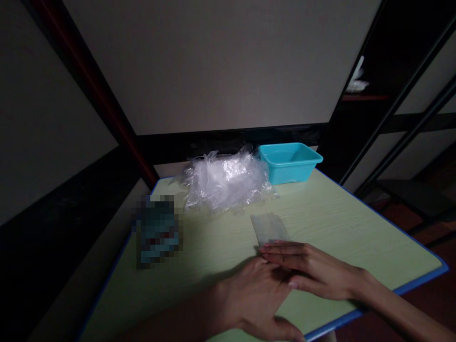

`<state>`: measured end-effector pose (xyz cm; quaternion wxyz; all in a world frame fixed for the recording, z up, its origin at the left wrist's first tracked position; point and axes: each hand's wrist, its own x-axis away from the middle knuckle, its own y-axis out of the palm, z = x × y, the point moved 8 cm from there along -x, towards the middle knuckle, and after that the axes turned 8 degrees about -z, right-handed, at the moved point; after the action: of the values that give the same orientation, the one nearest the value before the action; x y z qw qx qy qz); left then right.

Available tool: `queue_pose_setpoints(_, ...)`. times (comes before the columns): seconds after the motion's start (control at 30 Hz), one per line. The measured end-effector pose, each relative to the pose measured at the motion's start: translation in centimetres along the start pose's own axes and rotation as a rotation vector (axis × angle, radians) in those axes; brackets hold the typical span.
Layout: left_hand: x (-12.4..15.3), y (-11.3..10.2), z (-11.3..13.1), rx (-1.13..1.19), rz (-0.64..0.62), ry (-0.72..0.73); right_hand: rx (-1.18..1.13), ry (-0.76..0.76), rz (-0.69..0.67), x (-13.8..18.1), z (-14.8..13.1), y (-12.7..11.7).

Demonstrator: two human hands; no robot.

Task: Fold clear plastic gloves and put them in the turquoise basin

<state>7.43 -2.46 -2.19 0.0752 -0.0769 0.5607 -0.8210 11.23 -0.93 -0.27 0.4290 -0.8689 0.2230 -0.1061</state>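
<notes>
A small, flat, clear plastic bag [270,227] lies on the pale table, its near end tucked at my fingers. My left hand [254,294] is palm down near the front of the table, thumb spread away and its fingertips partly hidden. Over those fingers rests my right hand [308,266], its fingers stretched out flat and pointing left, close to the bag's near edge. Neither hand visibly grips anything, though what is under the palms is hidden.
A crumpled heap of clear plastic bags [228,183] sits at the back of the table. Beside it on the right stands a turquoise plastic basket [290,173]. A pixelated, blurred-out item [158,232] is at the left edge. The table [338,218] has a blue rim.
</notes>
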Motion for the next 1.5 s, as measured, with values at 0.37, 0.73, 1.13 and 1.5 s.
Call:
queue_pose_setpoints(0.37,-0.1,0.1,-0.2,-0.004,-0.024,-0.020,-0.066,-0.022,-0.087,-0.5,1.2,0.2)
queue_pose_setpoints(0.73,0.0,1.1,-0.4,-0.035,-0.052,-0.038,0.058,-0.035,-0.169,-1.5,3.8,-0.1)
queue_pose_setpoints(1.13,-0.1,1.1,-0.4,0.050,-0.106,-0.035,0.226,-0.013,-0.172,-2.2,5.5,-0.5)
queue_pose_setpoints(1.5,-0.1,0.6,0.0,-0.019,-0.107,-0.008,0.332,0.031,-0.137,-2.8,7.2,-0.8)
